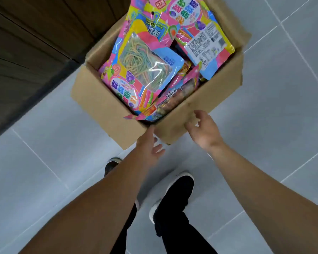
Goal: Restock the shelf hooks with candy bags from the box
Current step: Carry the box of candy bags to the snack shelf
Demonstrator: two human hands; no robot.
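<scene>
An open cardboard box [103, 105] stands on the tiled floor, filled with several bright candy bags. The top bag [141, 65] is pink and blue with a clear window showing rainbow strips. Another bag [207, 43] lies back side up at the box's right. My left hand [151, 142] reaches toward the near corner of the box, fingers relaxed and holding nothing. My right hand [204, 129] hovers beside the box's near right wall, fingers loosely spread and empty. No shelf hooks are in view.
A dark wooden cabinet or shelf base [26, 52] runs along the upper left, next to the box. My feet in black shoes [174, 195] stand on the grey floor tiles just short of the box.
</scene>
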